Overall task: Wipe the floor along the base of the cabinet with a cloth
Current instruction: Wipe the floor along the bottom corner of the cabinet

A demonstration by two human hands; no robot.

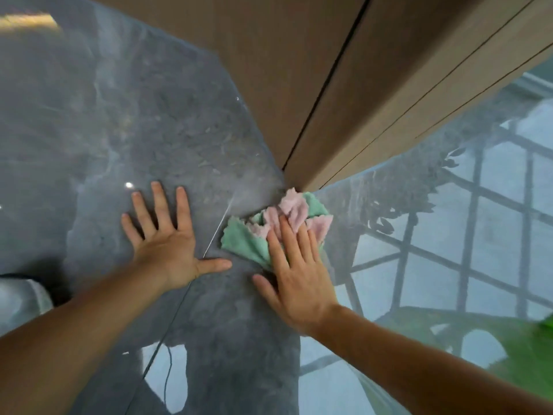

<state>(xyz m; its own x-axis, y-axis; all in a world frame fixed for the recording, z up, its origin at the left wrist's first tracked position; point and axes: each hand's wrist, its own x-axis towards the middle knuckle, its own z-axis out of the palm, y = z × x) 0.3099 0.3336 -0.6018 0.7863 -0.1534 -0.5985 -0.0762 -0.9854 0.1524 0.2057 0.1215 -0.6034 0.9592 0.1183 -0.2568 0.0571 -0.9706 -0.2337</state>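
- My left hand (167,250) lies flat on the glossy grey stone-look floor (125,139), its grip spread and holding nothing, well left of the wooden cabinet's corner.
- The crumpled mint-green and pink microfibre cloth (269,226) sits on the floor, touching the foot of the light-brown wooden cabinet (299,85) at its corner.
- My right hand (296,271) presses on the cloth's near edge, grip spread flat, pinching nothing.
- I judge the cloth light, soft and floppy; a flat palm over its middle should keep it from bunching on this slick floor.
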